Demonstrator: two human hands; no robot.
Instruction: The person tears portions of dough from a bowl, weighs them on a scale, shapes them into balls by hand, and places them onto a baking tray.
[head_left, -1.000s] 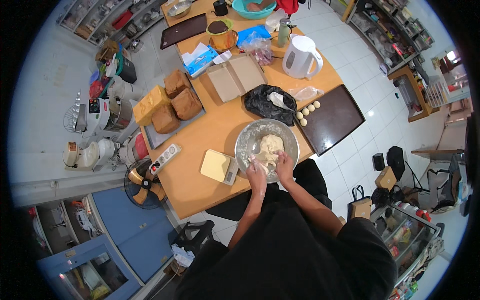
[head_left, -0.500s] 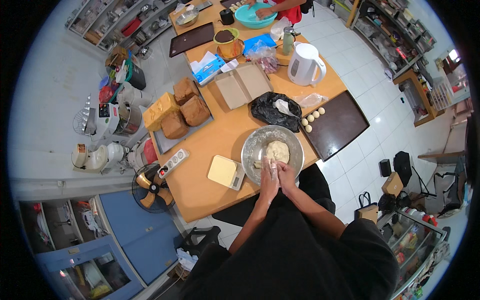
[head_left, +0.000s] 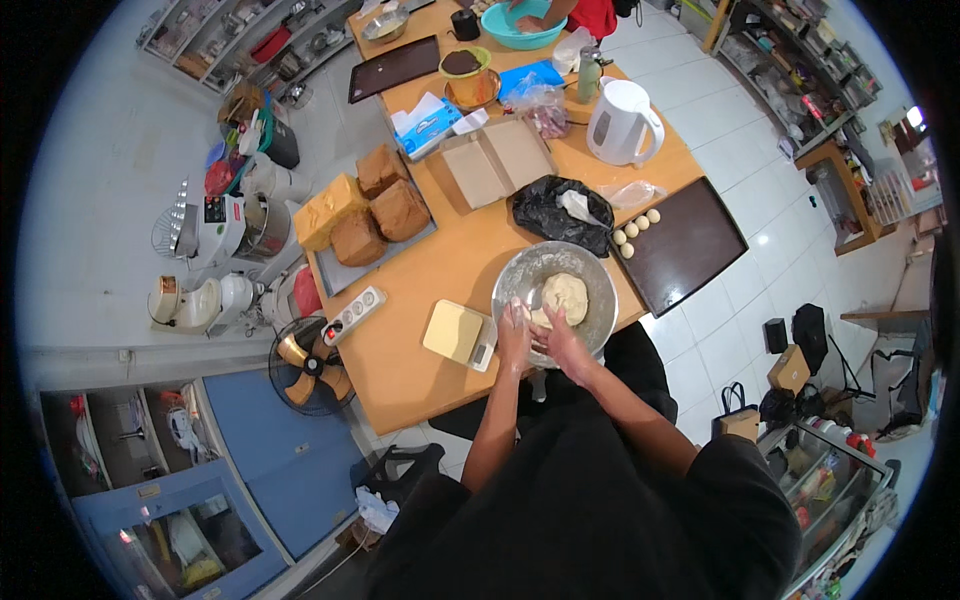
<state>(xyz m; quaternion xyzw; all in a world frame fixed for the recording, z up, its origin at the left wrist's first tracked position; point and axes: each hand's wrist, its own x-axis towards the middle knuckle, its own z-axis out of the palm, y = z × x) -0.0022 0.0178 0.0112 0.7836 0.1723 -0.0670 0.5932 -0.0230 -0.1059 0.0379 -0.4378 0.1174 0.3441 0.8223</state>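
A large ball of pale dough (head_left: 566,296) lies in a round metal bowl (head_left: 604,330) dusted with flour, at the table's near edge. Over the bowl's near left rim is my left hand (head_left: 514,338), its floury fingers stretched out and holding nothing I can see. My right hand (head_left: 564,345) reaches in beside it, fingers spread, the tips by the near side of the dough. A smaller bit of dough shows by those fingertips, partly covered. Left of the bowl sits a cream-topped kitchen scale (head_left: 458,334).
Small dough balls (head_left: 634,230) line one edge of a dark baking tray (head_left: 690,250). A black plastic bag (head_left: 540,212) adjoins the bowl. Farther off are a white kettle (head_left: 622,122), an open cardboard box (head_left: 495,165), bread loaves (head_left: 400,210) and a power strip (head_left: 355,315). Another person's hands work in a turquoise basin (head_left: 520,38).
My hands, close together over the bowl before, have come apart. The right fingers now spread near the dough. The whole view has shifted slightly.
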